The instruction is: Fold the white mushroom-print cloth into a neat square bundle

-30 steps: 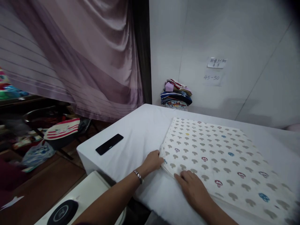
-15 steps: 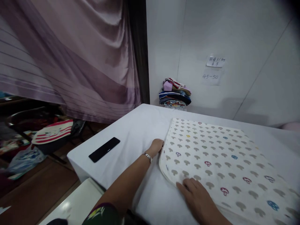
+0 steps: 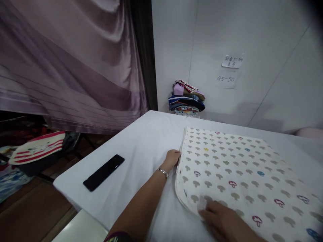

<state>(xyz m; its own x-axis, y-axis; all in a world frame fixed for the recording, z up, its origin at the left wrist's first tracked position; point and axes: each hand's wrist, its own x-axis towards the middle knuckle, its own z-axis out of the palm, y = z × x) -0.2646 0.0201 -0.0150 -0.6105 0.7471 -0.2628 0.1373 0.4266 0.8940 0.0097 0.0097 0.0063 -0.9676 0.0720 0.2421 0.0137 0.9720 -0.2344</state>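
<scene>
Head view: mushroom-print cloth (image 3: 242, 168) lay flat on white table (image 3: 143, 144), right of black phone (image 3: 104, 172). Left hand (image 3: 173, 158) touched cloth's left edge; could not tell whether fingers pinched it. Right hand (image 3: 220, 215), blurred, was at near edge; could not tell finger state.

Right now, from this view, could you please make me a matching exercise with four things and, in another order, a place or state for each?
Things:
1. left hand
2. phone
3. cloth stack
4. curtain

Places or states:
A. hanging, purplish
B. lying flat on the white table
C. piled up in front of the wall
D. at the left edge of the mushroom-print cloth

Pairs: 1-D, 2-B, 3-C, 4-A
</scene>
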